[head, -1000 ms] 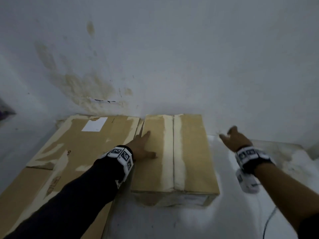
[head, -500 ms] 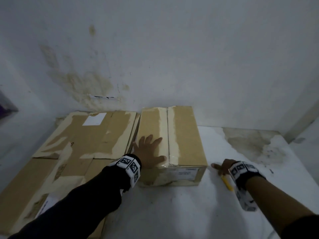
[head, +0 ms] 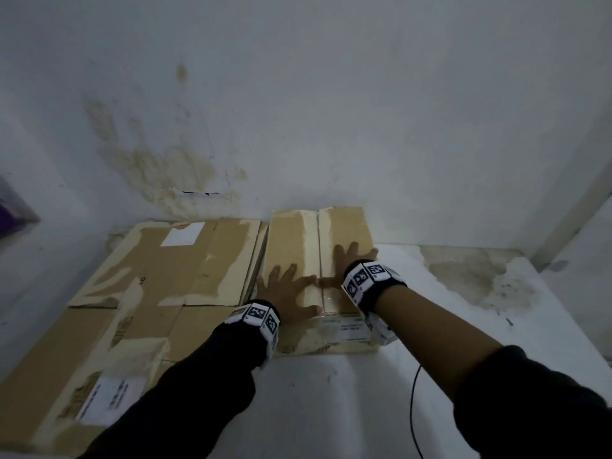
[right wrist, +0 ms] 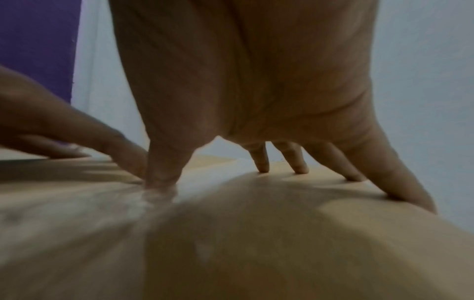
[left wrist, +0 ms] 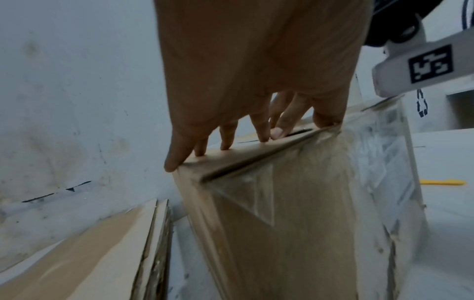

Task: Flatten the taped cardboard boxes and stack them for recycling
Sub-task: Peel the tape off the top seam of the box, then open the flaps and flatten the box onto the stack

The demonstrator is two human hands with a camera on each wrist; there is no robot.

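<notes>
Both palms down on the last standing box

Left hand [head: 287, 294] and right hand [head: 351, 264] lie spread flat, gripping nothing, on the taped box [head: 344, 226] beside the flattened stack [head: 172, 279]. Right hand just left the yellow cutter [left wrist: 442, 182], so probably squashing comes next.

Taped box [head: 344, 233]: stands on the white surface [head: 496, 342], back end against the wall [head: 331, 94].
Flattened cardboard [head: 185, 260]: lies left of the box, just beside it, also reaching back to the wall.
Left hand [head: 286, 293]: spread flat on the box top, left of the centre seam, toward the near end.
Right hand [head: 347, 263]: spread flat on the box top, right of the seam, slightly farther back; thumbs near each other at the seam.
Yellow tool [left wrist: 442, 182]: on the surface, right of the box.
Cable [head: 414, 409]: on the surface before the box, near the right forearm.
</notes>
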